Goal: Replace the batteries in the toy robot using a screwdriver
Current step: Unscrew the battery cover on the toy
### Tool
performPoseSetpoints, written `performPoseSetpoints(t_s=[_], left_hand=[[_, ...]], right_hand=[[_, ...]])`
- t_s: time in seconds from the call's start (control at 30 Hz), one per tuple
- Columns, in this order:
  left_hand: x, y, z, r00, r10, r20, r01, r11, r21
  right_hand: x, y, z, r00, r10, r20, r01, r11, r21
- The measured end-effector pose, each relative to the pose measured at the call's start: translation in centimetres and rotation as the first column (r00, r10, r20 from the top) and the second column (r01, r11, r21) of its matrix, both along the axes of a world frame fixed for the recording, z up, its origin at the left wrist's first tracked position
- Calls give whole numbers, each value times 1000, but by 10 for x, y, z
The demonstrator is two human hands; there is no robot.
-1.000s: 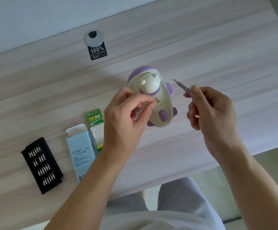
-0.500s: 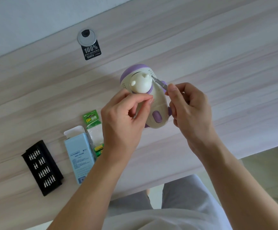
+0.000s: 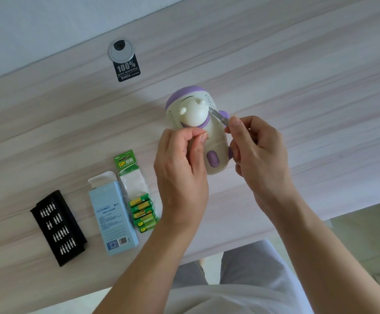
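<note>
Fingers (image 3: pixel 251 124) of the right hand (image 3: pixel 260 157) hide the screwdriver (image 3: pixel 218 114) handle.

We read "100%" on the black label (image 3: pixel 129 70) on the desk (image 3: pixel 297 75); its smaller lines are blurred. The green battery pack (image 3: pixel 126 162) bears "GP 超霸", "GP" repeats on the batteries (image 3: pixel 143 214), and the print on the blue box (image 3: pixel 113 216) is too small for us

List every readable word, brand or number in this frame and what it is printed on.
"100%": black label by the desk grommet; smaller lines beneath blurred.
"GP 超霸": green header of the battery pack.
"GP": batteries in it.
Too small to read: print on the blue box.
No text seen on toy robot or bit tray.
</note>
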State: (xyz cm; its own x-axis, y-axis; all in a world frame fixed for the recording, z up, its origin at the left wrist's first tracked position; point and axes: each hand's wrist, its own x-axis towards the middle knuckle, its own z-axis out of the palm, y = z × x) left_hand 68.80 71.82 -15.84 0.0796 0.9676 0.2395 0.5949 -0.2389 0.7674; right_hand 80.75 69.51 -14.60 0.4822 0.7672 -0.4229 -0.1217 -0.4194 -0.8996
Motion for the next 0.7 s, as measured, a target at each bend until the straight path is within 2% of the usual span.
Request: performPoseSetpoints(t_s=[0.17, 0.4, 0.5, 0.7], left_hand=[[0, -1, -2, 997, 17, 72, -14, 998, -54], [-6, 2, -8, 939, 116, 323, -32, 967, -252], [-9, 4, -8, 926, 133, 354, -20, 953, -304], [-12, 6, -11, 923, 117, 366, -11, 960, -278]], right_hand=[[0, 0, 0, 1000, -5, -15, 5, 1000, -2], [1, -2, -2, 1000, -2, -26, 2, 1000, 1], [1, -2, -2, 1000, 2, -17, -2, 1000, -2], [1, -1, -3, 1000, -7, -3, 7, 1000, -5]])
